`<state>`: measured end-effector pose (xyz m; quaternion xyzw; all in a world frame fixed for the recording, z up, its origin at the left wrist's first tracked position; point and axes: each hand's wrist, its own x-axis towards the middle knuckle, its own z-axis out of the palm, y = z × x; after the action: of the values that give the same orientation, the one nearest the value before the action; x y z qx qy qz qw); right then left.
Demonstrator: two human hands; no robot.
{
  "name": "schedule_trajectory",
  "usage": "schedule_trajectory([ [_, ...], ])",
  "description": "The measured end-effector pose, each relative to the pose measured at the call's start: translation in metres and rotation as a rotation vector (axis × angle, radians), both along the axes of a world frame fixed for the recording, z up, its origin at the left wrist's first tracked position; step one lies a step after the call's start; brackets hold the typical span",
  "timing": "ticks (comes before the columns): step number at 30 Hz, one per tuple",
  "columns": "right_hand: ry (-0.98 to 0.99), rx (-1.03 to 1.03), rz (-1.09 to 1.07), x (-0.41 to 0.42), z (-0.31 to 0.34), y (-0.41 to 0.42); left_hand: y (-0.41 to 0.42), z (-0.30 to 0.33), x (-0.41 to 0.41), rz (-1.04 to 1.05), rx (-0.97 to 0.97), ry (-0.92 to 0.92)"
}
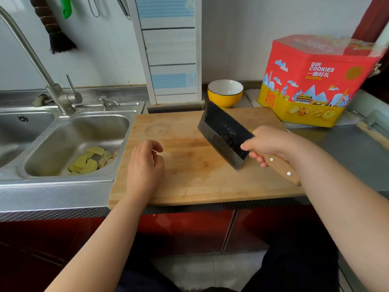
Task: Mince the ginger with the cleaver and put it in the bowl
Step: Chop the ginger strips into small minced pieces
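Observation:
My right hand (pixel 271 144) grips the wooden handle of a dark cleaver (pixel 223 133), whose blade is raised and tilted over the right half of the wooden cutting board (pixel 185 171). A small yellowish bit of ginger (pixel 250 130) shows just behind the blade, mostly hidden by it and my hand. My left hand (pixel 145 167) rests on the board's left part with fingers loosely curled and holds nothing. A yellow bowl (pixel 225 92) with a white inside stands behind the board; I see nothing in it.
A steel sink (pixel 69 144) lies to the left, with yellow peel scraps (pixel 90 161) in its basin and a tap (pixel 52 87) behind. A red and yellow cookie tin (pixel 315 81) stands at the back right. The counter's front edge runs just below the board.

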<state>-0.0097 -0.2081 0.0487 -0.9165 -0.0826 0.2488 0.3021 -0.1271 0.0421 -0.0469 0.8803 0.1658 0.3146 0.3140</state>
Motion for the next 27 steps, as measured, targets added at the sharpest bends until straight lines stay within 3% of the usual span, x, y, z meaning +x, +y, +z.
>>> schedule_trajectory([
  [5, -0.013, 0.026, -0.058, 0.011, -0.001, -0.023, -0.016, 0.019, 0.027, -0.074, -0.116, 0.014],
  [9, -0.021, 0.113, -0.096, 0.013, 0.007, -0.039, -0.020, 0.040, 0.066, -0.164, -0.543, 0.009],
  [16, -0.058, 0.222, -0.203, 0.023, 0.015, -0.060, -0.027, 0.077, 0.169, -0.271, -1.150, 0.176],
  [23, -0.032, 0.276, -0.239, 0.032, 0.007, -0.068, -0.045, 0.083, 0.267, -0.264, -1.252, 0.450],
  [27, -0.058, 0.309, -0.255, 0.035, 0.005, -0.072, -0.048, 0.067, 0.307, -0.192, -1.337, 0.448],
])
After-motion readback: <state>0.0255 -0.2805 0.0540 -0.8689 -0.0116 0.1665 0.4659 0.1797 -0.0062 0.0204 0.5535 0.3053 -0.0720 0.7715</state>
